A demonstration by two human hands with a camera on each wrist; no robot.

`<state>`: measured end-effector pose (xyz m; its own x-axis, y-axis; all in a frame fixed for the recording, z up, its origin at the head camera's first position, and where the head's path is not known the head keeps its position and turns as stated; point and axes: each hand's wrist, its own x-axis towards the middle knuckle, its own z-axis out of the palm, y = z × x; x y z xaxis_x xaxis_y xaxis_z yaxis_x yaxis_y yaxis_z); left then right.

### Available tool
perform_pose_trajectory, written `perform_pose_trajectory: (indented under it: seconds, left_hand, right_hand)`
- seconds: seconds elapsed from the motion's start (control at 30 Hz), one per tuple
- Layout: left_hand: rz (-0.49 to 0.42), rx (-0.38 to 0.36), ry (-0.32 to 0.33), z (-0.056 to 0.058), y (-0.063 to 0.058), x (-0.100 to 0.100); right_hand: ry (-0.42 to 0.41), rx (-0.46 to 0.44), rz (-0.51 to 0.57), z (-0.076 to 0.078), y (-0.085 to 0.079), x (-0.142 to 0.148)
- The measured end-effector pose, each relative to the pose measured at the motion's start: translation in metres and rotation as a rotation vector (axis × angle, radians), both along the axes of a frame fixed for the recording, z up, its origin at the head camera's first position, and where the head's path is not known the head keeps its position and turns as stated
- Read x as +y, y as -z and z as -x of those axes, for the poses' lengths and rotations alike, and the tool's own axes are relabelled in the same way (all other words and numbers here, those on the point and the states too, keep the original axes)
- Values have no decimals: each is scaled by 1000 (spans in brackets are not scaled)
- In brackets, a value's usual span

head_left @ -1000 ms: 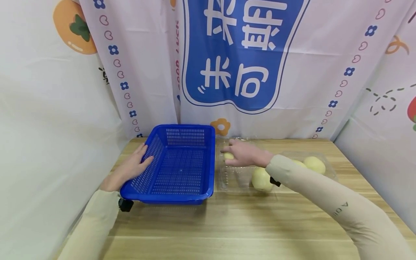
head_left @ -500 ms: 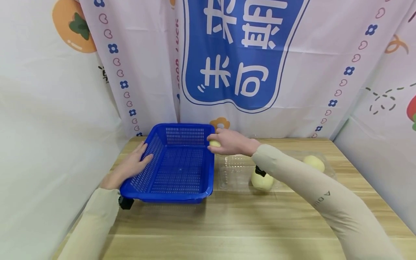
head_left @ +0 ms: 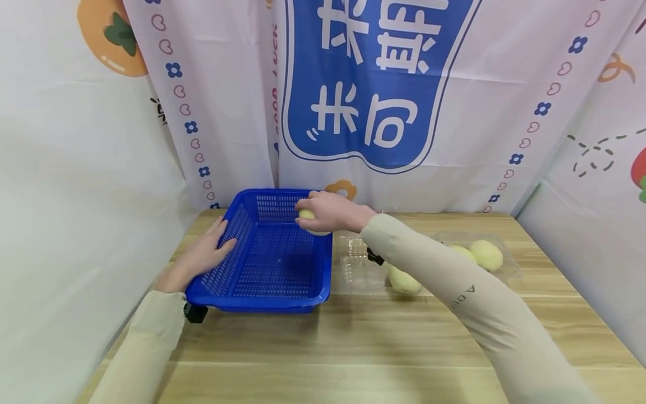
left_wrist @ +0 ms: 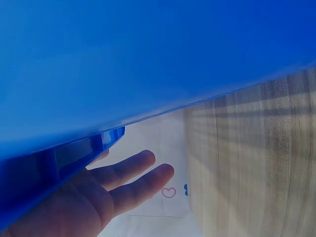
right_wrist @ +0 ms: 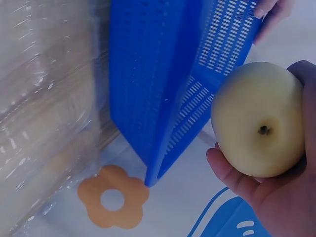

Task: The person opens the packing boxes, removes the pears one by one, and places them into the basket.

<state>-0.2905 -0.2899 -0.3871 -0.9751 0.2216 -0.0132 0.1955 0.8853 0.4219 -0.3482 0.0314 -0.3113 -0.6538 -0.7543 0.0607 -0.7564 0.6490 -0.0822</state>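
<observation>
My right hand (head_left: pixel 334 210) grips a round pale-yellow pear (right_wrist: pixel 261 121) above the right rim of the blue plastic basket (head_left: pixel 277 303). In the right wrist view, the dark calyx end of the pear faces the camera and fingers reach round its lower side. My left hand (head_left: pixel 202 255) holds the basket's left rim, thumb over the inner side and fingers outside. From the left wrist, the fingers (left_wrist: pixel 136 185) stretch out straight under the rim, and the basket fills the upper part of the view. The basket's visible floor is bare slotted plastic.
Right of the basket, a clear plastic tray (head_left: pixel 360 280) stands on the wooden table (head_left: pixel 353 342) with a pear (head_left: pixel 404 279) near it. Two more pears (head_left: pixel 485 255) sit in another clear tray farther right, partly behind the right sleeve. Printed cloth (head_left: pixel 242 112) hangs behind the table.
My right hand has lifted the pear from the clear tray and carried it left, over the basket's right rim. The left hand and the basket have stayed in place.
</observation>
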Motion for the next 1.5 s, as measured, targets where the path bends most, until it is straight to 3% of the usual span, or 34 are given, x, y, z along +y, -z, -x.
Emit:
perform_pose_trajectory:
  seconds: [0.8,1.1,1.5]
  left_hand:
    - [0,-11,-31,0,2,0]
    - [-6,-14,-34,1,-1,4]
    - [-6,0,-21,2,3,3]
  right_hand:
    - [29,-114,-128,16,24,-85]
    - [32,-116,-112,21,19,-107]
    - [116,-212,-117,23,45,-144]
